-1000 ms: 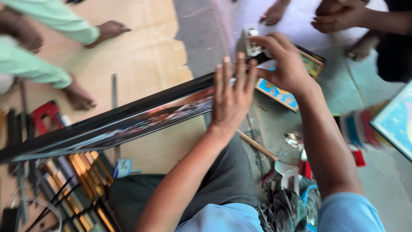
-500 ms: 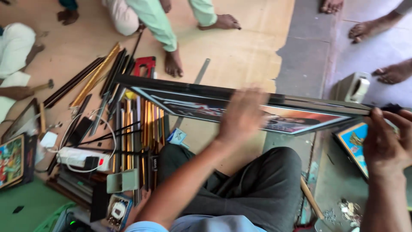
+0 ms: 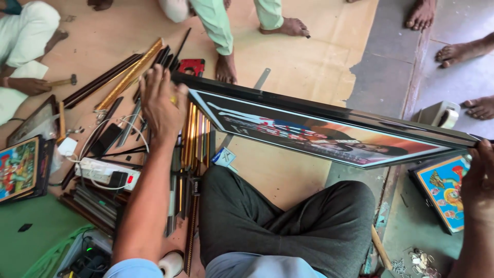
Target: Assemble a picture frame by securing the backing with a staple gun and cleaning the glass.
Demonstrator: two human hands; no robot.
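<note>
L hand (image 3: pixel 162 103) grips left end of long black-framed glazed picture (image 3: pixel 329 135); R hand (image 3: pixel 478 177) clasps its right end. Gold-black moulding strips (image 3: pixel 193 139) just below L hand.

One large framed picture (image 3: pixel 319 131); two small framed pictures (image 3: pixel 18 167) (image 3: pixel 445 190); one hammer (image 3: pixel 64 81); one power strip (image 3: pixel 105 172).

Left hand (image 3: pixel 160 105) and right hand (image 3: pixel 479 177) grip opposite ends of a long framed picture (image 3: pixel 329 135).

Likely a picture-framing workshop, frame mouldings (image 3: pixel 128 77) strewn on the floor, framed pictures (image 3: pixel 18 167), a hammer (image 3: pixel 64 81)
</note>
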